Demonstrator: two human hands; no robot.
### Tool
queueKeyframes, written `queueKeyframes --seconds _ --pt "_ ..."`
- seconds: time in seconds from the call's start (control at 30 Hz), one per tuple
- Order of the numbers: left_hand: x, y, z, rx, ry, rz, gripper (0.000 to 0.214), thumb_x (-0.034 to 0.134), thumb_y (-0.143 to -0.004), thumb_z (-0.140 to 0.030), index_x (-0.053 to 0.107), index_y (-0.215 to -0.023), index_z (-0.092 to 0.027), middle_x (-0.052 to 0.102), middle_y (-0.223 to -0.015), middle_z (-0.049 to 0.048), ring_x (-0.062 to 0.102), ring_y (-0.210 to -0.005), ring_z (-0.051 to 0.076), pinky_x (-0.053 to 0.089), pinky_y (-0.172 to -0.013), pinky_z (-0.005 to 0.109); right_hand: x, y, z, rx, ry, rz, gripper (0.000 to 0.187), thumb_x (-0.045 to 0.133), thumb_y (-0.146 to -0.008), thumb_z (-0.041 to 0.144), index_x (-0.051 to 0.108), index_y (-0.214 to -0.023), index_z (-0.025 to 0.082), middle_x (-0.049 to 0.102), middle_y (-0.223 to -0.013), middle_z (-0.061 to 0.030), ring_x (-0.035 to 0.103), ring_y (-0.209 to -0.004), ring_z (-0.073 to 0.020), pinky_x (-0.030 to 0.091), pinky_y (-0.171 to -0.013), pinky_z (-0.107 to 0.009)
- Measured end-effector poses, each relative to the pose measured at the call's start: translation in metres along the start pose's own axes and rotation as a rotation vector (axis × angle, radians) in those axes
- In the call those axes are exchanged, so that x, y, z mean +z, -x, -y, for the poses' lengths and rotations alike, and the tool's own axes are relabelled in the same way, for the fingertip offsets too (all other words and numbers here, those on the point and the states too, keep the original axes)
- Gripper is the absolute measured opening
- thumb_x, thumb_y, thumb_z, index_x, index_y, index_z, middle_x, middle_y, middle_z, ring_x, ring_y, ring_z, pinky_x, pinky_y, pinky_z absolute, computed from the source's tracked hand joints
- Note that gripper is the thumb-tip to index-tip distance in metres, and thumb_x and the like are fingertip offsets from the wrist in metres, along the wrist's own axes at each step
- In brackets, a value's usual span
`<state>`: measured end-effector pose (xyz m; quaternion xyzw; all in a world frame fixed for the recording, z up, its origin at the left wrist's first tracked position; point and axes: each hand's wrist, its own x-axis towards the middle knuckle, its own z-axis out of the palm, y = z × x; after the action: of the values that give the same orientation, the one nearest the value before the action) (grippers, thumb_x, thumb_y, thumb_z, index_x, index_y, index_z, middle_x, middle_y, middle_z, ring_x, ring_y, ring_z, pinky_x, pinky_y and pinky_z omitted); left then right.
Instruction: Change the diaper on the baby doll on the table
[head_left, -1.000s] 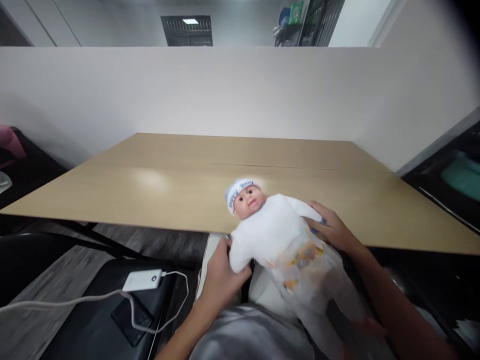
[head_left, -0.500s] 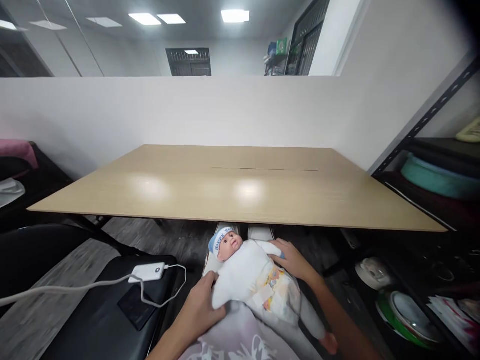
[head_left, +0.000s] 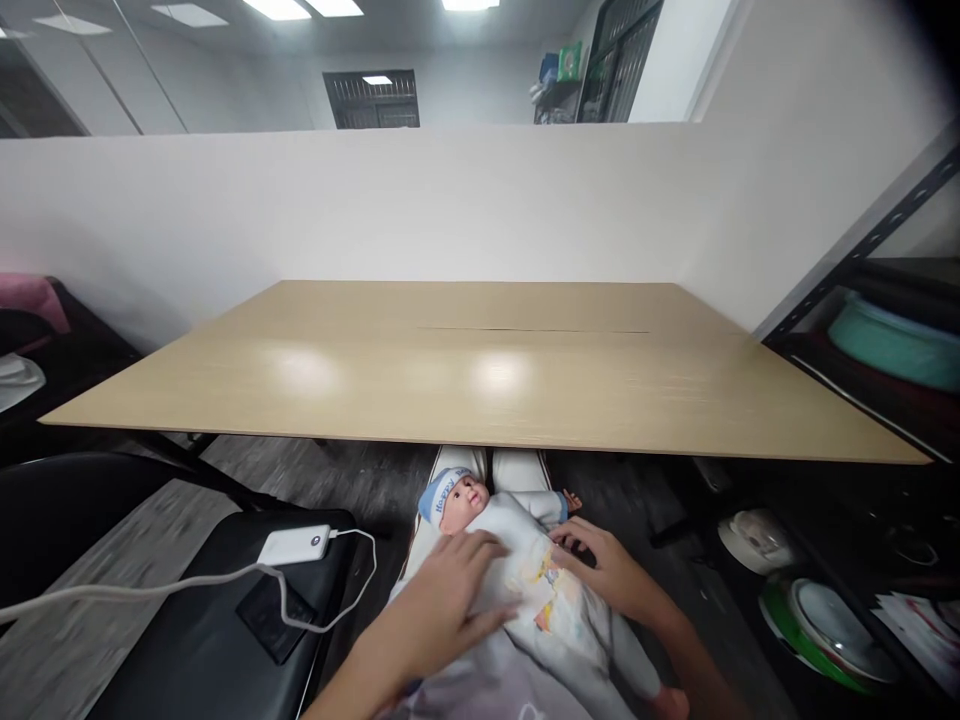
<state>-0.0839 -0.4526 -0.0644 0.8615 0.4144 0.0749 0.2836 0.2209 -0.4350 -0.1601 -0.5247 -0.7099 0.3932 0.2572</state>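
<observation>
A baby doll (head_left: 525, 560) in a white suit, a blue cap and a printed diaper lies face up on my lap, below the front edge of the wooden table (head_left: 480, 370). My left hand (head_left: 450, 600) rests flat on the doll's chest with fingers stretched out. My right hand (head_left: 600, 565) lies on the doll's side by the diaper, fingers slightly curled and apart. Neither hand grips the doll.
A white power bank (head_left: 294, 546) with a cable and a dark phone (head_left: 270, 612) lie on a black seat at my left. Black shelving at the right holds a teal basin (head_left: 896, 345) and bowls (head_left: 817, 625). A white partition wall stands behind the table.
The doll came down from the table edge onto my lap. My left hand moved from the doll's arm onto its chest, and my right hand slid down to the diaper.
</observation>
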Motion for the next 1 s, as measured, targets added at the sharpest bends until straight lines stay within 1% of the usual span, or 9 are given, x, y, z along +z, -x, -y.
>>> queueKeyframes --seconds 0.07,0.17,0.33,0.53,0.6,0.73,0.83,0.93,1.0 --pt "0.005 -0.025 0.0 0.276 0.18 -0.001 0.048 0.061 -0.101 -0.045 0.053 -0.144 -0.026 0.06 -0.144 0.0105 0.056 -0.131 0.026 0.043 -0.112 0.04 0.004 0.0 0.003 0.003 0.012 -0.032 0.031 0.058 -0.101 0.047 0.075 -0.108 0.023 0.072 -0.101 -0.0052 0.067 -0.092 -0.0223 0.051 -0.08 -0.034" --pt "0.028 -0.052 0.012 0.432 0.214 0.011 0.046 0.067 -0.098 -0.046 0.059 -0.138 -0.025 0.065 -0.137 0.009 0.057 -0.128 0.026 0.04 -0.112 0.038 0.007 -0.001 0.003 -0.024 0.008 -0.07 0.029 0.057 -0.102 0.043 0.078 -0.103 0.023 0.072 -0.101 -0.0052 0.067 -0.094 -0.0219 0.05 -0.08 -0.032" --pt "0.049 -0.059 0.025 0.43 0.258 -0.022 0.034 0.065 -0.1 -0.043 0.065 -0.128 -0.024 0.068 -0.13 0.0076 0.057 -0.124 0.023 0.038 -0.11 0.036 0.007 -0.003 -0.006 -0.085 0.055 -0.123 0.026 0.057 -0.101 0.039 0.078 -0.102 0.024 0.072 -0.098 -0.0048 0.067 -0.093 -0.0218 0.05 -0.086 -0.034" --pt "0.044 -0.054 0.018 0.382 0.312 -0.049 0.019 0.064 -0.101 -0.036 0.067 -0.114 -0.022 0.072 -0.121 0.0056 0.059 -0.116 0.022 0.039 -0.106 0.036 0.003 -0.02 -0.03 -0.058 0.139 -0.279 0.029 0.053 -0.102 0.04 0.075 -0.102 0.021 0.069 -0.093 -0.0061 0.064 -0.082 -0.0217 0.052 -0.08 -0.036" --pt "0.04 -0.051 0.016 0.388 0.348 -0.04 0.013 0.063 -0.101 -0.031 0.068 -0.107 -0.021 0.073 -0.118 0.0053 0.061 -0.115 0.021 0.039 -0.106 0.035 0.002 -0.023 -0.025 -0.068 0.152 -0.285 0.029 0.052 -0.103 0.04 0.074 -0.107 0.021 0.069 -0.099 -0.0076 0.065 -0.09 -0.0231 0.053 -0.086 -0.038" --pt "0.031 -0.036 0.019 0.42 0.452 0.039 0.013 0.066 -0.097 -0.033 0.07 -0.1 -0.02 0.076 -0.107 0.0052 0.065 -0.106 0.021 0.042 -0.105 0.035 0.009 -0.017 0.015 -0.184 0.102 -0.05 0.032 0.055 -0.103 0.038 0.068 -0.129 0.025 0.065 -0.13 -0.0096 0.06 -0.124 -0.0246 0.046 -0.11 -0.04" --pt "0.029 -0.02 0.028 0.429 0.489 0.135 0.021 0.072 -0.091 -0.041 0.072 -0.092 -0.02 0.077 -0.091 0.0036 0.068 -0.089 0.02 0.047 -0.1 0.036 0.013 -0.004 0.046 -0.21 0.104 0.113 0.036 0.051 -0.105 0.038 0.064 -0.137 0.027 0.06 -0.139 -0.009 0.056 -0.131 -0.0231 0.044 -0.112 -0.037" --pt "0.026 -0.015 0.031 0.373 0.497 0.191 0.027 0.067 -0.095 -0.046 0.072 -0.095 -0.02 0.073 -0.077 0.0012 0.065 -0.075 0.017 0.049 -0.094 0.033 0.003 0.013 0.057 -0.162 0.162 0.121 0.032 0.046 -0.107 0.041 0.071 -0.118 0.025 0.068 -0.117 -0.0074 0.061 -0.114 -0.0227 0.047 -0.104 -0.037" --pt "0.025 -0.025 0.027 0.337 0.457 0.166 0.032 0.06 -0.1 -0.049 0.072 -0.099 -0.019 0.072 -0.08 0.0022 0.065 -0.079 0.017 0.05 -0.091 0.032 -0.011 0.028 0.055 -0.091 0.185 0.144 0.037 0.044 -0.107 0.045 0.073 -0.096 0.024 0.071 -0.097 -0.0043 0.064 -0.098 -0.0216 0.047 -0.099 -0.037"
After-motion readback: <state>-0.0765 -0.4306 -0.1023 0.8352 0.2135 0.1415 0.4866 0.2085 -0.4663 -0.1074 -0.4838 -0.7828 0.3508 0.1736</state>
